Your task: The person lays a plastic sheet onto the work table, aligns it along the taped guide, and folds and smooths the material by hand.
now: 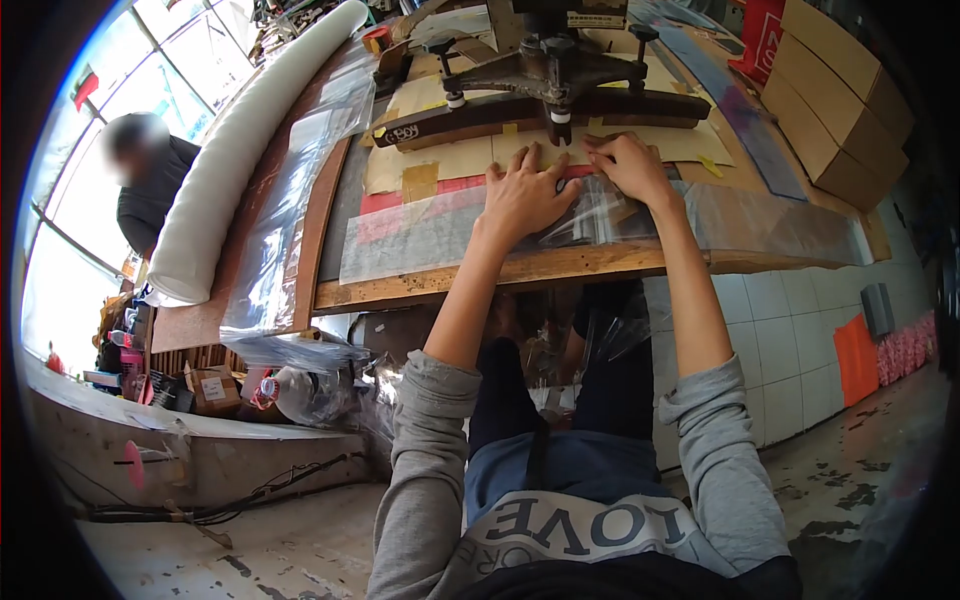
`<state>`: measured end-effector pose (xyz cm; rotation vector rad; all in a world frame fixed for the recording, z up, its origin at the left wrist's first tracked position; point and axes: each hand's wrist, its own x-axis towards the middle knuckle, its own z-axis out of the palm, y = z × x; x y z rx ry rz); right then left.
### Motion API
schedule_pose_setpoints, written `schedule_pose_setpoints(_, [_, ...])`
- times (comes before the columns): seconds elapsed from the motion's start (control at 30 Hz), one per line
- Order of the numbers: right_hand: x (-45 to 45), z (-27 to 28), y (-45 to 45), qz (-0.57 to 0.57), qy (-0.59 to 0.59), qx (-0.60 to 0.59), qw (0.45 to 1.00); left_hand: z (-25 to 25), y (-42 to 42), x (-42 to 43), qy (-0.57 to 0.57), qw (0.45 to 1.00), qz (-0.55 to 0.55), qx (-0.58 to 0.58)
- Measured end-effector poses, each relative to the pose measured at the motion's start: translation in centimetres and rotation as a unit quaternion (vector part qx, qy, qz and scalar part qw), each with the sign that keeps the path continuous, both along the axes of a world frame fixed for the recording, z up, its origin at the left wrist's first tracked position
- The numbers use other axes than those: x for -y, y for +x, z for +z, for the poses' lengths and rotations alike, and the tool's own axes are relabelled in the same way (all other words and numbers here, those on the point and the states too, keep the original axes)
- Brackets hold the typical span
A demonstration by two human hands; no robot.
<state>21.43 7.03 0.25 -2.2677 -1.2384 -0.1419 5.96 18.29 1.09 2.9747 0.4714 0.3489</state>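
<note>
Palm down, my left hand [527,195] rests on clear plastic film [610,225] near the table's front edge, its fingers spread. To its right, my right hand [630,168] has thumb and fingers pinched together at the edge of a cream board [460,155]; whatever is between the fingertips is too small to make out. Just beyond both hands stands a dark metal press bar [470,122] with a heavy bracket above it. A red strip [385,201] and tan tape [420,181] show under and beside the film at the left.
A white roll [250,150] and folded clear plastic [290,215] lie at the left. Cardboard boxes [835,105] stand at the right, near a blue-edged clear strip [740,125]. Beyond the roll, a person [155,180] is by the windows. The wooden table edge [430,283] crosses in front.
</note>
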Motion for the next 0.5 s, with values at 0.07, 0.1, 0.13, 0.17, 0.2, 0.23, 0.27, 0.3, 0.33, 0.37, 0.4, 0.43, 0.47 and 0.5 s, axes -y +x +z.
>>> schedule_pose_setpoints(0.07, [-0.2,-0.7,0.1,-0.012,0.026,0.038,0.999,0.1,0.2,0.1,0.006,1.0,0.002,0.003])
schedule_pose_setpoints(0.1, [-0.2,-0.7,0.0,-0.014,0.024,0.04,0.999,0.0,0.2,0.1,0.01,1.0,0.003,0.003])
schedule_pose_setpoints(0.13, [-0.2,-0.7,-0.1,-0.015,0.022,0.041,0.999,0.0,0.3,0.2,0.014,1.0,0.004,0.003])
schedule_pose_setpoints(0.17, [-0.1,-0.7,-0.2,-0.017,0.02,0.043,0.999,0.1,0.3,0.2,0.016,1.0,0.004,-0.001])
schedule_pose_setpoints(0.2, [-0.2,-0.7,-0.4,-0.023,0.024,0.059,0.998,0.2,0.4,0.3,0.018,1.0,0.004,-0.005])
schedule_pose_setpoints(0.23, [-0.2,-0.7,-0.6,-0.03,0.029,0.075,0.996,0.3,0.4,0.3,0.02,1.0,0.004,-0.009])
schedule_pose_setpoints(0.27, [-0.2,-0.7,-0.7,-0.037,0.033,0.092,0.995,0.4,0.5,0.3,0.021,1.0,0.005,-0.009])
schedule_pose_setpoints(0.3, [-0.1,-0.8,-0.6,-0.018,0.049,0.101,0.994,0.4,0.6,0.3,0.022,1.0,0.005,-0.009])
schedule_pose_setpoints(0.33, [-0.2,-0.8,-0.3,0.001,0.066,0.109,0.992,0.4,0.7,0.4,0.024,1.0,0.005,-0.01])
schedule_pose_setpoints(0.37, [-0.1,-0.9,-0.2,0.018,0.084,0.117,0.989,0.1,0.8,0.3,0.031,0.999,0.003,0.007])
schedule_pose_setpoints(0.4, [0.2,-0.6,-0.5,0.011,0.072,0.088,0.994,-0.1,0.8,0.3,0.038,0.999,0.001,0.025])
schedule_pose_setpoints(0.43, [0.5,-0.1,-0.8,0.005,0.058,0.059,0.997,-0.4,0.9,0.3,0.043,0.998,0.001,0.044])
schedule_pose_setpoints(0.47, [0.8,0.3,-1.0,0.001,0.043,0.031,0.999,-0.6,1.0,0.2,0.044,0.999,0.004,0.03])
schedule_pose_setpoints(0.5, [0.9,0.0,-0.9,0.026,0.076,0.032,0.996,-0.3,1.0,0.4,0.045,0.999,0.008,0.015])
